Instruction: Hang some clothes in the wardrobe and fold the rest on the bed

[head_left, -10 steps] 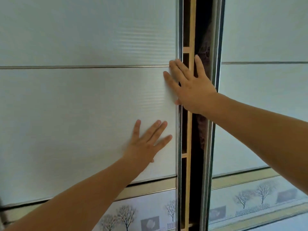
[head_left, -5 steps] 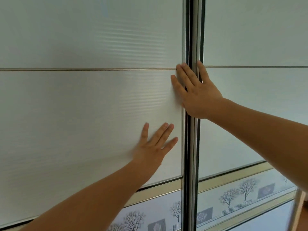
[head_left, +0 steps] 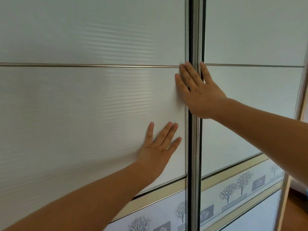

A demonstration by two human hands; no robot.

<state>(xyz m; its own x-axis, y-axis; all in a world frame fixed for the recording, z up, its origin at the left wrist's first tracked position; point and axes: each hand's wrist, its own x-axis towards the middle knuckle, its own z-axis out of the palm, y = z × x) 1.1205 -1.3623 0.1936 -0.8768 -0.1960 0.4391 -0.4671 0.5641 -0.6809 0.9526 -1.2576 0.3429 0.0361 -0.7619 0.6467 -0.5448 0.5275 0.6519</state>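
Our left hand [head_left: 157, 150] flat on wardrobe door [head_left: 83, 105], right hand [head_left: 201, 95] at 1 o'clock over frame [head_left: 194, 147]; both released, likely friction-pushing door

A home, shown by frosted sliding wardrobe doors [head_left: 100, 100], a tree-print band [head_left: 241, 184] and wooden floor [head_left: 295, 212].

I saw pale grey-white sliding wardrobe doors [head_left: 83, 105], ribbed with horizontal lines. Their lower white band [head_left: 215, 197] carried grey bare trees under a cream strip [head_left: 158, 192].
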